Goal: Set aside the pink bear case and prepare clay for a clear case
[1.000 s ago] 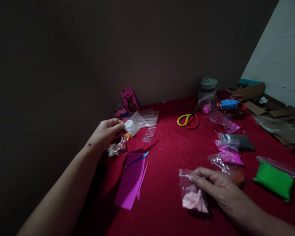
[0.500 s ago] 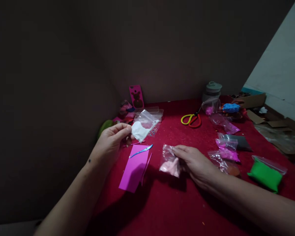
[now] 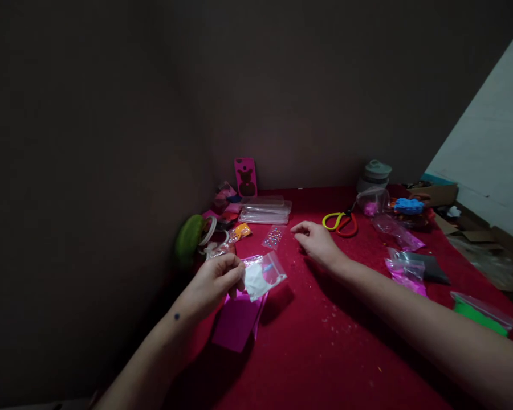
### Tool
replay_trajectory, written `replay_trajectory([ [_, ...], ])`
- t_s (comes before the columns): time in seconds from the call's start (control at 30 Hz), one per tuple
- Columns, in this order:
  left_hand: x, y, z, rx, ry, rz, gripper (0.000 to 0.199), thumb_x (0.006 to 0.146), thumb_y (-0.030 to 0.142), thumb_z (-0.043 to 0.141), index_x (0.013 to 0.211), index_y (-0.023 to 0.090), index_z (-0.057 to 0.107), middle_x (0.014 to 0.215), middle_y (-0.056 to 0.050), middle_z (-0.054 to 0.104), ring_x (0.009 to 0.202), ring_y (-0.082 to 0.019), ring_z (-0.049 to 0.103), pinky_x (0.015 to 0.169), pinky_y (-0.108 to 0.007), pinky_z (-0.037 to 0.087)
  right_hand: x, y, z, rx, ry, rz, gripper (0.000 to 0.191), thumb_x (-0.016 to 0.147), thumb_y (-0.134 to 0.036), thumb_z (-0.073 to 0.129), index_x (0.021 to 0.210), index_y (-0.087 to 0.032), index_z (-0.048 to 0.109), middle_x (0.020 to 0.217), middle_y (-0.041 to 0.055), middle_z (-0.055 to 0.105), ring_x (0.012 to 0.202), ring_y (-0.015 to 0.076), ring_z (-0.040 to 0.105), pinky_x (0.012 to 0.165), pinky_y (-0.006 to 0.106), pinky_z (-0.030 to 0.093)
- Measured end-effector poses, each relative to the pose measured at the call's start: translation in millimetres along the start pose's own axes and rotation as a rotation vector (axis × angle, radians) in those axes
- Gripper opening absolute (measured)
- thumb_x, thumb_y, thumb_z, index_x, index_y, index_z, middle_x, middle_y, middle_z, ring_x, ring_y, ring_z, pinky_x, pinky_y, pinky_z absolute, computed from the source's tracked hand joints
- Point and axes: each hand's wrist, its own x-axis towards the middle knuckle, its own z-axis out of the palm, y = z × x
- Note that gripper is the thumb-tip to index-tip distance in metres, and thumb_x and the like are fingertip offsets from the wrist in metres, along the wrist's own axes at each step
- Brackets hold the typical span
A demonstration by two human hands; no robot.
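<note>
Pinched in my left hand (image 3: 224, 277) is a small clear bag of white material (image 3: 256, 280), held above the magenta sheet (image 3: 238, 322). My right hand (image 3: 316, 242) reaches over the red cloth (image 3: 299, 353) with its fingers apart and nothing between them. It is nearest to the sheet of small gems (image 3: 273, 237), on its left, and the scissors (image 3: 346, 223) with yellow and red handles, on its right. The bag hides part of the magenta sheet.
A pink bear phone case (image 3: 245, 177) stands at the back, behind stacked clear cases (image 3: 265, 210). A green object (image 3: 188, 236) sits on the left. Along the right are bagged green material (image 3: 479, 316), a dark packet (image 3: 434, 267) and a lidded jar (image 3: 374, 175).
My right hand has moved up and forward, and the bag of pale pink material is no longer in it. My left hand has lowered the white bag over the magenta sheet. The view has shifted.
</note>
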Motion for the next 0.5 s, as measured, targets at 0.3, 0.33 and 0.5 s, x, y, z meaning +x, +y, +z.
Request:
replay_trajectory([
  [0.3, 16.8, -31.8, 23.8, 0.526, 0.069, -0.04, 0.022, 0.092, 0.035, 0.057, 0.089, 0.014, 0.062, 0.084, -0.002, 0.063, 0.075, -0.014, 0.061, 0.072, -0.033, 0.052, 108.8, -17.9, 6.8, -0.591, 0.152, -0.25, 0.034, 0.094, -0.034, 0.056, 0.123, -0.016, 0.055, 0.125, 0.0102, 0.056, 0.106, 0.0217, 0.059, 0.09, 0.043, 0.052],
  [0.33, 17.0, -32.1, 25.0, 0.567, 0.074, -0.05, 0.022, 0.093, 0.035, 0.056, 0.092, 0.014, 0.062, 0.086, -0.002, 0.064, 0.077, -0.015, 0.062, 0.074, -0.035, 0.053, 117.2, -20.0, 9.9, -0.62, 0.151, -0.265, 0.034, 0.094, -0.034, 0.056, 0.124, -0.016, 0.055, 0.125, 0.0102, 0.056, 0.107, 0.0217, 0.059, 0.09, 0.043, 0.052],
  [0.5, 14.2, -30.3, 28.6, 0.67, 0.066, -0.096, 0.021, 0.094, 0.033, 0.054, 0.096, 0.014, 0.062, 0.084, -0.002, 0.064, 0.078, -0.016, 0.062, 0.076, -0.036, 0.052, 137.7, -18.2, 23.8, -0.666, 0.064, -0.313, 0.032, 0.095, -0.034, 0.056, 0.121, -0.016, 0.057, 0.122, 0.0097, 0.057, 0.104, 0.0204, 0.06, 0.088, 0.041, 0.052],
])
